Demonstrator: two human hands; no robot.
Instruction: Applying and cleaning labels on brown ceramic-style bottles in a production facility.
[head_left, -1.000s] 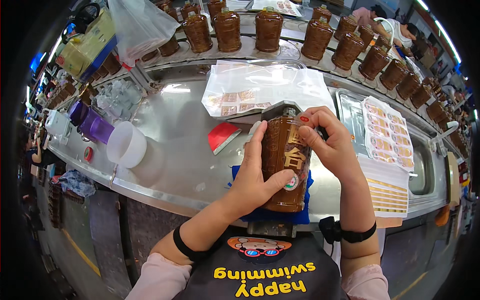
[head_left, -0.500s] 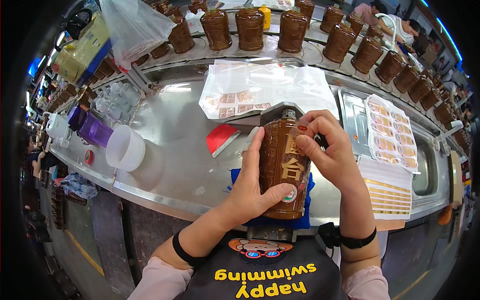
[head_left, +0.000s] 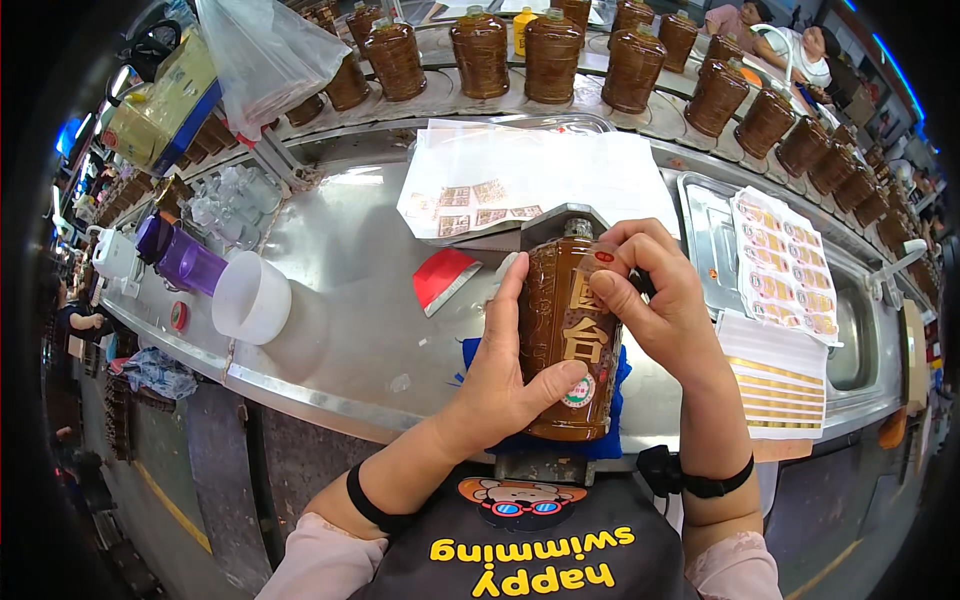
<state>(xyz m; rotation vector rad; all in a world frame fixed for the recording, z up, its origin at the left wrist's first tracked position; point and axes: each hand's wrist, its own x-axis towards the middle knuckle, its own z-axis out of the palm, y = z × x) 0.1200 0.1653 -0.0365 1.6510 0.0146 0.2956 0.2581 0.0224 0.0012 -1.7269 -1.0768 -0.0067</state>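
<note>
Wearing a dark apron (head_left: 400, 565), pale pink sleeves (head_left: 325, 555), a black band (head_left: 365, 498) round the left forearm and a black strap (head_left: 720, 484) round the right. Working over a blue cloth (head_left: 545, 447) at the near side of a metal table (head_left: 345, 260). Gripping a large brown bottle (head_left: 545, 330) with the left hand (head_left: 500, 385), stretching the fingers along its left side and laying the thumb across its lower front, just beside a round green-and-white badge (head_left: 578, 392). Holding the bottle over the cloth, pointing its neck far toward a metal plate (head_left: 565, 212). Pinching a clear sticker (head_left: 603, 257) with a red mark between thumb and forefinger of the right hand (head_left: 650, 285), holding it at the bottle's upper right. Looking left, finding a red-and-white packet (head_left: 440, 280), then a white bowl (head_left: 250, 300), a purple drinking bottle (head_left: 185, 260) and clear bottles (head_left: 230, 210). Looking right, finding a sheet of gold strips (head_left: 772, 385), a sink (head_left: 855, 350) and, farther, a sheet of pink-and-gold stickers (head_left: 785, 265) beside a metal tray (head_left: 705, 225). Looking far, seeing a white sheet (head_left: 540, 180) bearing brown labels, then a curving conveyor (head_left: 590, 103) carrying similar bottles (head_left: 485, 55), a plastic bag (head_left: 265, 65) hanging at far left, and people (head_left: 805, 55) sitting at far right.
</note>
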